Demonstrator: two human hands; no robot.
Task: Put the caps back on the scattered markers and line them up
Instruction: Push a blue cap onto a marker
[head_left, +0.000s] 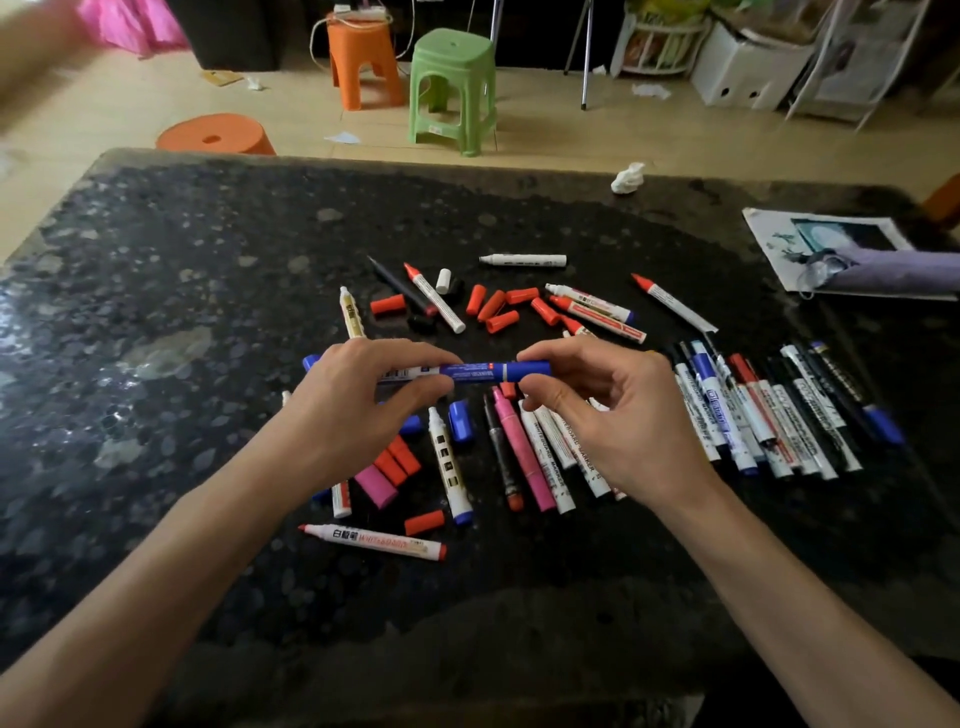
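Currently, one view is available: the head camera. I read the left grip (358, 395) as closed on the barrel of the blue marker (441, 372), thumb below and fingers above. The right grip (613, 415) pinches the blue cap (530, 370) at the marker's other end between thumb and forefinger. The marker is held above the desk (208, 260), spanning both grips, with its long axis running left to right. The cap looks seated on the tip; I cannot tell whether it is fully home.

Judgement: capping is at or near completion, and placement comes next. The row of capped markers (769, 415) lies on the desk to the right of the right grip, near it and well apart from the left grip. Row axes run roughly crosswise to the held marker, so a turn is needed before set-down.

Obstructions: below the right grip lie several unsorted markers, among them a pink marker (522, 452). Loose red caps (498, 306) lie beyond both grips. A loose blue cap (460, 421) lies below, between them.
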